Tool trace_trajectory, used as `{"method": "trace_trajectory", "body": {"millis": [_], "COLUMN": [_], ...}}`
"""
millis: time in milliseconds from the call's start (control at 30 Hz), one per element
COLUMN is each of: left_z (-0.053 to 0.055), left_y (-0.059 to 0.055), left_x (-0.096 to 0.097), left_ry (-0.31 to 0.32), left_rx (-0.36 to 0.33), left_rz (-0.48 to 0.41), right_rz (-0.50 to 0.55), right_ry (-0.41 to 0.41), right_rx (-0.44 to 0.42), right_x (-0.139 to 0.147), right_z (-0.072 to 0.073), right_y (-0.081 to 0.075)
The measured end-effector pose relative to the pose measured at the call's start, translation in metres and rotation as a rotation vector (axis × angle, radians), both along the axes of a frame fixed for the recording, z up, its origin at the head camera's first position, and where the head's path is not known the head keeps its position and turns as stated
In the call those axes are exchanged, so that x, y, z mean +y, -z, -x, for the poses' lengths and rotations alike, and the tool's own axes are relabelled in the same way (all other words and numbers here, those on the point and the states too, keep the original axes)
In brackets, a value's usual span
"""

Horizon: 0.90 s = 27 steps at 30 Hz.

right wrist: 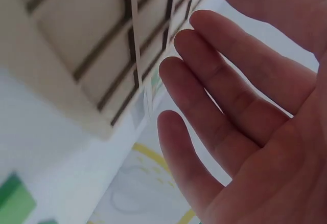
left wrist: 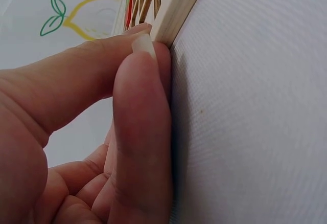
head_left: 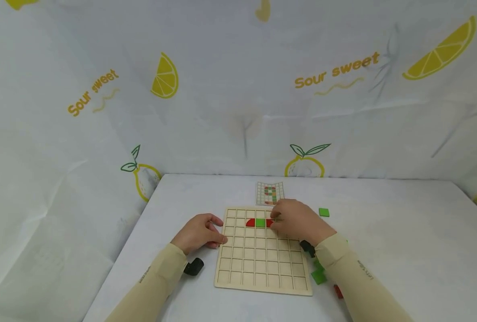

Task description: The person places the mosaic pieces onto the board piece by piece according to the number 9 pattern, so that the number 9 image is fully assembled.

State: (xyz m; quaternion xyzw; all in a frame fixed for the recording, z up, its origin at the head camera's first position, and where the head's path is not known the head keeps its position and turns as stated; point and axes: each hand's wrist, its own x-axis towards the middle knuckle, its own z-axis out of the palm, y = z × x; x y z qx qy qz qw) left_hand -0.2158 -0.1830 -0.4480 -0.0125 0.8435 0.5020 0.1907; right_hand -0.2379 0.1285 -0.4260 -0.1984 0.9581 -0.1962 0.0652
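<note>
A pale wooden grid board [head_left: 249,254] lies on the white table. In one row near its far end sit a red piece with a curved side [head_left: 250,222], a green square tile [head_left: 260,222] and a second red piece [head_left: 269,222]. My right hand [head_left: 298,219] is over the board's far right part, its thumb tip by the second red piece. In the right wrist view its other fingers [right wrist: 219,86] stretch out apart from the thumb. My left hand [head_left: 200,232] rests at the board's left edge, thumb [left wrist: 140,96] and index fingertip touching the rim.
Behind the board stands a folded card [head_left: 261,197] with a coloured grid pattern. A green tile [head_left: 324,212] lies right of the right hand. Loose green tiles [head_left: 318,276] and a red piece [head_left: 338,292] lie beside the right forearm, which partly covers them.
</note>
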Motion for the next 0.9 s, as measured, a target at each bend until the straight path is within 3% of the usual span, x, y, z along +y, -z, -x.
{"method": "trace_trajectory", "body": {"millis": [200,567,900], "left_z": [-0.001,-0.001,-0.002], "left_y": [0.003,-0.002,-0.002], "left_x": [0.001,-0.002,-0.001], "left_ry": [0.010,0.014,0.021], "left_rx": [-0.001,0.011,0.015], "left_rz": [0.005,0.009,0.005], "right_rz": [0.079,0.091,0.072], "right_ry": [0.088,0.232,0.277], "right_rx": [-0.070,-0.071,-0.095], "right_x": [0.040,0.119,0.140], "right_z": [0.000,0.000,0.003], "right_y": [-0.005,-0.002,0.006]}}
